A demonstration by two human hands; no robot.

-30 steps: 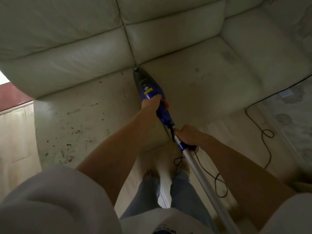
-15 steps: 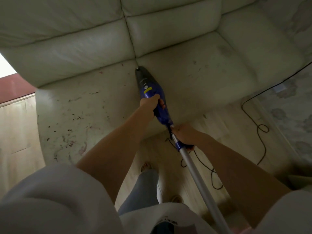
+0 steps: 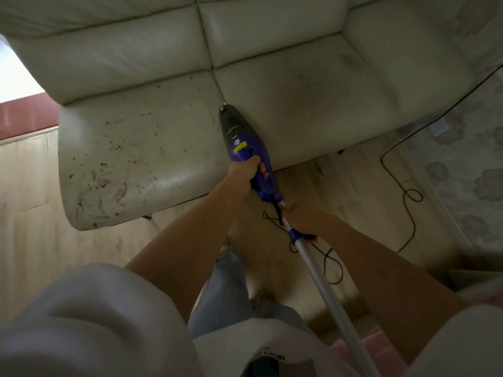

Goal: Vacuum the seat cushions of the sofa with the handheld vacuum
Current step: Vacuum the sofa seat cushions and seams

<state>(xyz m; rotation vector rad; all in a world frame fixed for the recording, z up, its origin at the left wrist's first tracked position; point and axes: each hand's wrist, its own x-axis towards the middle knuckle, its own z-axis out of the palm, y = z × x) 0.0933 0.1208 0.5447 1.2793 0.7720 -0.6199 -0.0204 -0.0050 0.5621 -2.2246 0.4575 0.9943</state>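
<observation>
With both the left hand [image 3: 246, 174] and right hand [image 3: 298, 220] gripping the vacuum [image 3: 245, 151], its nozzle, tracking the seam ahead, may miss the crumbs [image 3: 109, 170] to their left.

White short sleeves [image 3: 89, 317], light-blue jeans [image 3: 226, 289]

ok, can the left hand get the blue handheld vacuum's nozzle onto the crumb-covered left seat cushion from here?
Probably yes. The left hand grips the blue handheld vacuum, whose nozzle sits at the seam beside the crumb-covered left seat cushion. Nothing lies between them; the right hand holds the silver tube behind.
</observation>
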